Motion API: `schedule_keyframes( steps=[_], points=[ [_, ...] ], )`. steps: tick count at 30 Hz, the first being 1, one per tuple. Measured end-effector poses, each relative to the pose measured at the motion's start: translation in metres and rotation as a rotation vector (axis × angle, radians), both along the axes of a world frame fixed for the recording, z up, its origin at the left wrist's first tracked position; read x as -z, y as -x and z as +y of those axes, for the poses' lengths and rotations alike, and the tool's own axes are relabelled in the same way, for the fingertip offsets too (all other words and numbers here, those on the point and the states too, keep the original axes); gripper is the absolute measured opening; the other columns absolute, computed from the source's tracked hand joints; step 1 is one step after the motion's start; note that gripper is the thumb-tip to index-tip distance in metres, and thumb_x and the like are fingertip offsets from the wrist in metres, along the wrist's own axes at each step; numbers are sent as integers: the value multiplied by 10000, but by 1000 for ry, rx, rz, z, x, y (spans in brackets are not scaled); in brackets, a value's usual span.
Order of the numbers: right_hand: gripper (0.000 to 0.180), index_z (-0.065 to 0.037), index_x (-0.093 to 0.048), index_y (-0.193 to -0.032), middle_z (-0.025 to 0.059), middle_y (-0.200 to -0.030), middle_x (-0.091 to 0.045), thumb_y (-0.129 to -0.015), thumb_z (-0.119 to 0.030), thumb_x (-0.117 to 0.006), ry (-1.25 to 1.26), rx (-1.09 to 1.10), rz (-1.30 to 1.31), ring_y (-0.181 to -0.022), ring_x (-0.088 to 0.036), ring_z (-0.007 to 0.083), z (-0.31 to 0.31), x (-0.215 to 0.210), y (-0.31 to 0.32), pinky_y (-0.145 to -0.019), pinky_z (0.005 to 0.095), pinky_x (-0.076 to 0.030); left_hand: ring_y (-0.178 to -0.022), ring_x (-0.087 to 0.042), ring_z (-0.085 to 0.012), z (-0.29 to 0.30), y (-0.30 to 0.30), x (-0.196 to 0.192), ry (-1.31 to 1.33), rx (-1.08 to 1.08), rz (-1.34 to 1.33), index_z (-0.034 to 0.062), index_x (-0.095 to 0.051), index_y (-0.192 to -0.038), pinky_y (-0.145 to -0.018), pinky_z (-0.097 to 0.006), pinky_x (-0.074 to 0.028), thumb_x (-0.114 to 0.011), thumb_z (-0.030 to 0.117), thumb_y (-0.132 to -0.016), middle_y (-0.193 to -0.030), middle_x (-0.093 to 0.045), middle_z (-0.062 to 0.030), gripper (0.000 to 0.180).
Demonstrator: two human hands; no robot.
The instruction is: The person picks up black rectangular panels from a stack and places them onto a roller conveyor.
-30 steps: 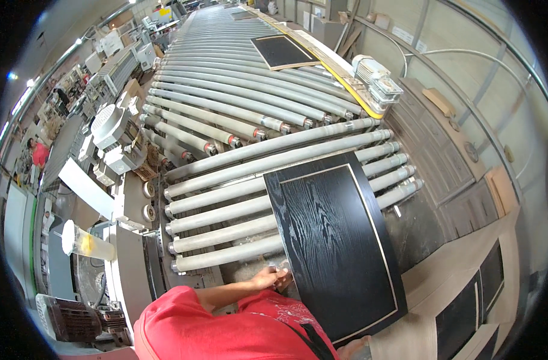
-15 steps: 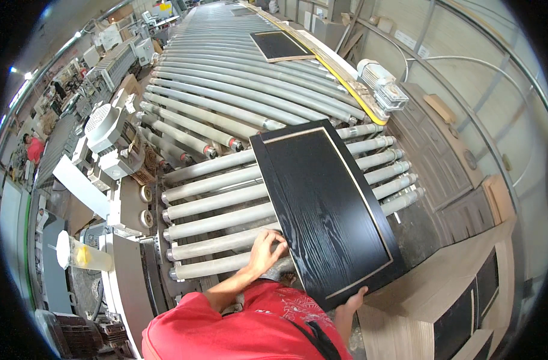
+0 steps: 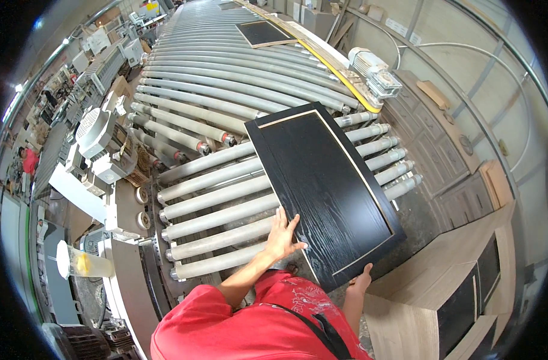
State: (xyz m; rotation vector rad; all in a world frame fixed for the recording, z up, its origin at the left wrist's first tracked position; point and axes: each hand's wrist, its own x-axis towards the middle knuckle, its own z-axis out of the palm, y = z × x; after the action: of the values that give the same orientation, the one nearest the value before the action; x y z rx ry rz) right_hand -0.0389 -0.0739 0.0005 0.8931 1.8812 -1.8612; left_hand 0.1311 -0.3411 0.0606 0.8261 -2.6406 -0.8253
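Note:
A black wood-grain cabinet door panel with a thin pale inlaid line lies aslant over the grey conveyor rollers. Its near end sticks out past them toward me. My left hand rests against the panel's left edge, fingers spread, the thumb lying over the black face. At the near right corner my right hand grips the edge, thumb on top and the other fingers hidden underneath.
Another black panel lies farther up the rollers by a yellow rail. Motors stand left and right. A plastic drink cup is at left. Wood-toned boxes with black panels stand near right; a person is far left.
The panel has moved slightly away from me. My left hand has opened its fingers and slid farther along the left edge; my right hand still grips the near corner.

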Motion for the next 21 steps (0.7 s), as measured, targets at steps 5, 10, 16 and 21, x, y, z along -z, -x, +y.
schedule_keyframes(
  steps=[5, 10, 16, 21],
  points=[
    [803, 100, -569, -1214, 116, -1113, -641, -887, -632, -614, 86, 88, 47, -887, -617, 231, 38, -16, 12, -762, 353, -508, -1431, -124, -568, 47, 13, 0, -11, 72, 24, 70, -390, -1484, -1187, -560, -182, -847, 514, -633, -1514, -108, -433, 1062],
    [772, 134, -464, -1347, 206, -1332, -546, -965, -529, -559, 188, 37, 144, -1161, -556, 334, 107, 3, 23, -1023, 417, -428, -1442, -76, -564, 95, 34, 1, 4, 139, 18, 90, -357, -1503, -1202, -544, -154, -831, 534, -656, -1525, -52, -432, 1067],
    [727, 84, -492, -1355, 175, -1338, -558, -974, -533, -536, 171, 96, 107, -1181, -553, 306, 155, -23, 37, -1031, 403, -432, -1444, -84, -560, 145, 72, 3, -1, 197, -15, 81, -380, -1490, -1203, -531, -146, -835, 540, -646, -1525, -70, -432, 1063],
    [708, 89, -480, -1351, 168, -1319, -564, -993, -521, -504, 252, -7, 135, -1162, -563, 308, 205, 14, 73, -1017, 415, -444, -1431, -122, -572, 168, 104, 5, 76, 217, -17, 83, -389, -1479, -1194, -541, -169, -808, 604, -634, -1512, -98, -443, 1078]
  ],
)
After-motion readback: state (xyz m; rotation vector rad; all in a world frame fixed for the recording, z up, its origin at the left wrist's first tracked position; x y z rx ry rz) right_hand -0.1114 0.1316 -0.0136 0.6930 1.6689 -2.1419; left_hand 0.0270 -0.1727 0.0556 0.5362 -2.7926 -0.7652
